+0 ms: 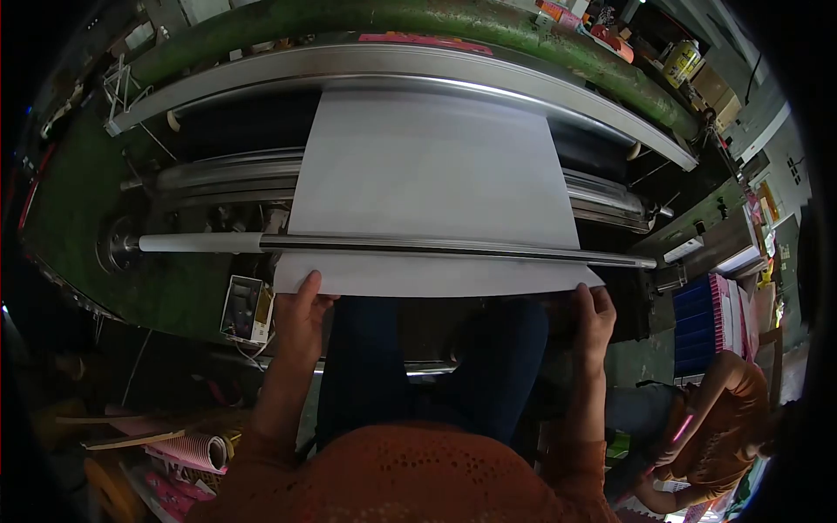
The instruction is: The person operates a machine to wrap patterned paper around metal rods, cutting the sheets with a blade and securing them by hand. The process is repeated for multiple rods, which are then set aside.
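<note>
Here, white sheet (432,183), corners apparently pinched by hands, left hand (301,314), right hand (595,315)

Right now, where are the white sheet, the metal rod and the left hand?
white sheet (432,166), head view, middle of its surface.
metal rod (436,246), head view, middle of its length.
left hand (301,314), head view, back of the hand.

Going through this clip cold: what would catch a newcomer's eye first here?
First the wide white sheet at centre, running down from the steel rollers of the green machine, under a thin metal bar. Next, the left hand and right hand gripping its near corners. At lower right, another person in orange bends by blue stacks.
</note>
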The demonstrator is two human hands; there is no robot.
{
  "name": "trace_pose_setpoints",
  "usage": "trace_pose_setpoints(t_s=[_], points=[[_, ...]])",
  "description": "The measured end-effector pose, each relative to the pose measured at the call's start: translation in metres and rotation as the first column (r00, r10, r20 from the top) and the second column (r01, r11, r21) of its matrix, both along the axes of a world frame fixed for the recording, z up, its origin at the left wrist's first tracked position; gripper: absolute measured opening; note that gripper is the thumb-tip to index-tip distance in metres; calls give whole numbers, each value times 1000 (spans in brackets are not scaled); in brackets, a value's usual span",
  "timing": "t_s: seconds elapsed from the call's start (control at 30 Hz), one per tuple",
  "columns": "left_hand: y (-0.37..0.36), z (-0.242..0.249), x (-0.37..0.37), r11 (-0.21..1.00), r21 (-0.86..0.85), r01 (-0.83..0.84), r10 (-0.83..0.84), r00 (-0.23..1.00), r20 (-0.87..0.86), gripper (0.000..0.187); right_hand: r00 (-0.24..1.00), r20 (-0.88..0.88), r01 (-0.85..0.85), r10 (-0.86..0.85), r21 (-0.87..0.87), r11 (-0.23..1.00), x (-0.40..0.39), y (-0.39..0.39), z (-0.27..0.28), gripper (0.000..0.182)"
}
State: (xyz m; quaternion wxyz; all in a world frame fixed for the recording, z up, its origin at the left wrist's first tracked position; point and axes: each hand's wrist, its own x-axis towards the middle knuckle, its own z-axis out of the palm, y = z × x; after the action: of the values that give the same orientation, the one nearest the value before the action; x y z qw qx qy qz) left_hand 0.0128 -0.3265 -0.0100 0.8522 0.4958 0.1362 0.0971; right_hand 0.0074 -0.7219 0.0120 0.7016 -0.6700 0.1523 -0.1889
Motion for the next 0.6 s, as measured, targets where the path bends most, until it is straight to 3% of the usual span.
trace_pose_setpoints(t_s=[0.03,0.07,0.1,0.13,0.2,0.3,0.37,0.4,0.43,0.47,0.5,0.57,0.6], points=[[0,3,-2,1000,-11,9,-9,1000,25,32,994,112,45,-9,-332,942,-5,12,16,31],[0,6,-3,1000,-21,18,-17,999,49,33,994,106,40,-5,-333,942,-9,23,36,31],[1,8,-2,1000,-21,17,-16,999,44,33,987,162,121,9,-775,620,-14,33,55,33],[2,11,-1,999,-32,24,-23,998,52,28,978,201,195,51,-975,111,-15,36,63,36],[8,13,1,999,-40,37,-35,998,54,24,979,161,146,127,-982,122,-3,26,66,26],[13,21,2,987,-68,149,-146,988,50,19,959,192,192,211,-981,20,39,24,92,11],[-8,37,3,956,291,-28,-15,989,147,19,962,134,131,239,-991,28,72,20,95,10],[-17,37,5,955,293,-37,-6,989,145,19,962,84,79,259,-996,31,85,18,95,10],[-27,36,10,638,749,-180,-148,926,348,22,960,86,81,266,-996,33,96,17,93,10],[-36,34,15,131,909,-395,-374,830,415,26,965,13,5,262,-1000,30,105,17,89,10],[-47,31,22,131,909,-395,-371,831,415,26,964,-63,-72,257,-997,26,111,16,84,10],[-66,19,38,-83,830,-552,-464,758,458,32,964,-95,-105,250,-994,27,117,12,74,10],[-70,10,46,-81,831,-550,-466,758,456,32,962,-127,-138,240,-990,30,118,11,69,10]])
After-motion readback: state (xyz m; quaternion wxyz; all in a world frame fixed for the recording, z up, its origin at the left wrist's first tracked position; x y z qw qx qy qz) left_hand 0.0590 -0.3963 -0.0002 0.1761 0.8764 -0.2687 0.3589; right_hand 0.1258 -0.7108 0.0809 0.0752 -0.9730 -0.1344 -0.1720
